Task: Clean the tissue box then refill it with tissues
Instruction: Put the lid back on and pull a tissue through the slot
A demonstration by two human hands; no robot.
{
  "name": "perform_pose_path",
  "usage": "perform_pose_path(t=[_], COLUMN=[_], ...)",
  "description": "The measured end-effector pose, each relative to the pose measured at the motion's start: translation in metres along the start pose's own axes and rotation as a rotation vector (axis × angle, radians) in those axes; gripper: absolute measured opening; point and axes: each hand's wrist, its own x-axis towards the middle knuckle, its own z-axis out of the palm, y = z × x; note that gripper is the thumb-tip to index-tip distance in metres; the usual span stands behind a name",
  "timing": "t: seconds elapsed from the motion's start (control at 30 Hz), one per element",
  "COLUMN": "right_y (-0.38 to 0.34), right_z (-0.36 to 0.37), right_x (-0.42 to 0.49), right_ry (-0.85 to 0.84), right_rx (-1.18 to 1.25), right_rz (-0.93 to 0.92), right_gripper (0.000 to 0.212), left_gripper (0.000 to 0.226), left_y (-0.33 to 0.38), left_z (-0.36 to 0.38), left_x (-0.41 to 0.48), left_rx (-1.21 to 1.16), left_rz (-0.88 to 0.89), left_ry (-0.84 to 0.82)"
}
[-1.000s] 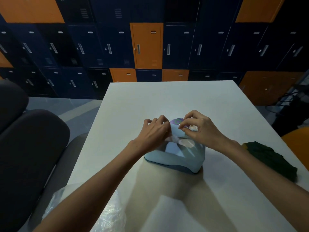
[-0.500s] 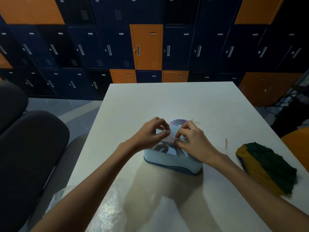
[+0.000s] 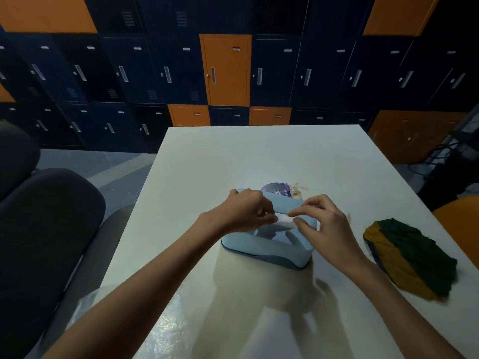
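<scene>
Head view: the tissue box [image 3: 264, 251], pale blue and soft-sided, sits at the middle of the table [image 3: 259, 156], its top opening facing up. Both hands are over that opening. The left hand [image 3: 248, 208] has its fingers curled, and its fingertips pinch a white tissue [image 3: 285, 218] right at the slot. The right hand [image 3: 329, 229] meets it from the other side, with forefinger and thumb closed in a fine pinch on the same tissue and the other fingers loosely bent above the box's rim. Neither hand holds anything else.

As a judgement, the cleaning looks done. A green and yellow cloth [image 3: 409, 257] lies apart on the table to the right, touched by no hand, and crumpled clear plastic wrap [image 3: 166, 332] lies at the near left edge. The refill seems to be in its last part, with white showing inside the box and 1 tissue being drawn or arranged at the opening. How full the box is cannot be told. A round purple item [image 3: 274, 189] lies just behind the box.
</scene>
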Motion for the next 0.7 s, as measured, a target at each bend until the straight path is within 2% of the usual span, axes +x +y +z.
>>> perform_pose_path(t=[0.13, 0.3, 0.4, 0.47, 0.53, 0.6, 0.7], right_y=[0.006, 0.004, 0.0, -0.004, -0.008, -0.009, -0.006], right_z=[0.0, 0.001, 0.002, 0.007, 0.013, 0.015, 0.016], right_x=[-0.007, -0.006, -0.004, -0.004, 0.0, 0.007, 0.013], right_ry=[-0.064, -0.05, -0.091, -0.159, -0.166, -0.14, -0.144], right_rx=[-0.021, 0.01, 0.023, -0.094, -0.176, -0.159, -0.088], right_rz=[0.202, 0.27, 0.237, 0.182, 0.183, 0.235, 0.301], right_gripper=[0.02, 0.018, 0.019, 0.023, 0.02, 0.016, 0.011], left_gripper=[0.019, 0.017, 0.009, 0.01, 0.024, 0.036, 0.023], left_y=[0.009, 0.002, -0.007, -0.014, -0.021, -0.03, -0.043], left_z=[0.002, 0.018, 0.025, 0.022, 0.016, 0.013, 0.012], left_x=[-0.001, -0.016, -0.023, -0.025, -0.024, -0.019, -0.015], left_rx=[0.103, 0.177, 0.122, -0.056, -0.204, -0.14, -0.105], left_rz=[0.038, 0.192, 0.255, 0.232, 0.18, 0.091, -0.008], left_ry=[-0.008, 0.204, 0.226, 0.214, 0.189, 0.137, 0.126])
